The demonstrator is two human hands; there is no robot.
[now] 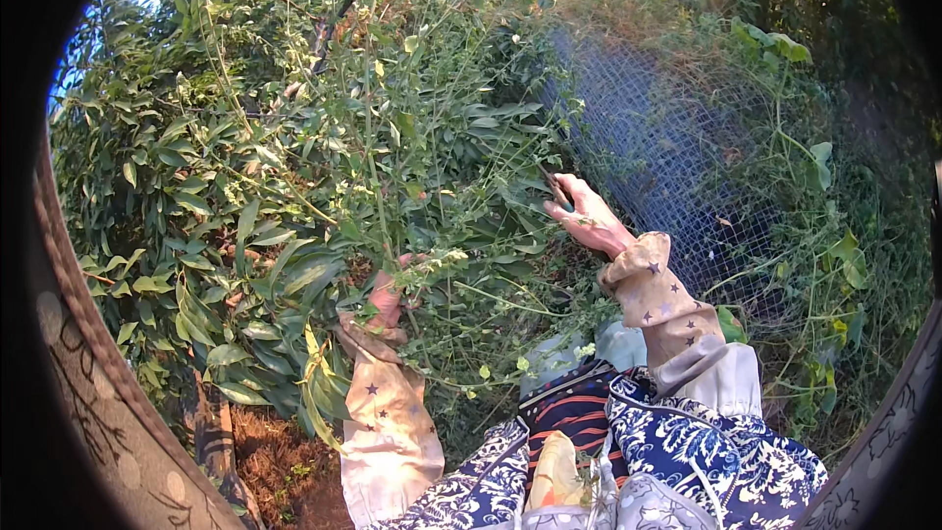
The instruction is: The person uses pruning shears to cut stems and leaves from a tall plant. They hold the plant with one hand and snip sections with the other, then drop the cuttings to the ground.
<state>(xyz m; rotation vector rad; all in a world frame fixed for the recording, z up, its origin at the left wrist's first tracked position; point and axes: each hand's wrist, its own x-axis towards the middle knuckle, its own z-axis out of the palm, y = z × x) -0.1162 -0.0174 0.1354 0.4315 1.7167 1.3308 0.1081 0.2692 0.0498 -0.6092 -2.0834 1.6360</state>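
My left hand is closed around the stems of a tall, leafy weed, partly hidden behind its small leaves and pale flower clusters. Thin branches of the weed spread up and across in front of me. Further right, my right hand grips a small metal hand tool, perhaps pruning shears; its tip runs into foliage and its exact kind cannot be told. Both forearms wear beige sleeves with dark stars.
Blue wire mesh netting slopes down beside my right hand, with a broad-leaved vine climbing right of it. A dense leafy shrub fills the left side. Below it, a woody trunk stands by brown ground litter.
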